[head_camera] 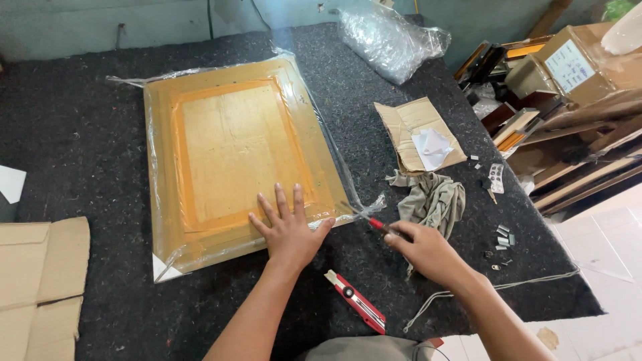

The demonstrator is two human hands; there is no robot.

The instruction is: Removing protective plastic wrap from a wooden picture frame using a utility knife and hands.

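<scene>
Plastic-wrapped wooden frame (234, 150) under left hand (289, 230), fingers (281, 204) spread flat; right hand (424, 251) pinched a small red tool (381, 226), perhaps a blade, beside its corner.

Soft, even daylight, brighter at the right where the pale floor tiles (612, 247) nearly wash out; glare streaks the plastic wrap (328, 134); shadows faint; focus sharp, edges slightly bowed by the wide lens

Both forearms are bare with no sleeves, rings or watch showing; grey-brown cloth covers the lap.
</scene>
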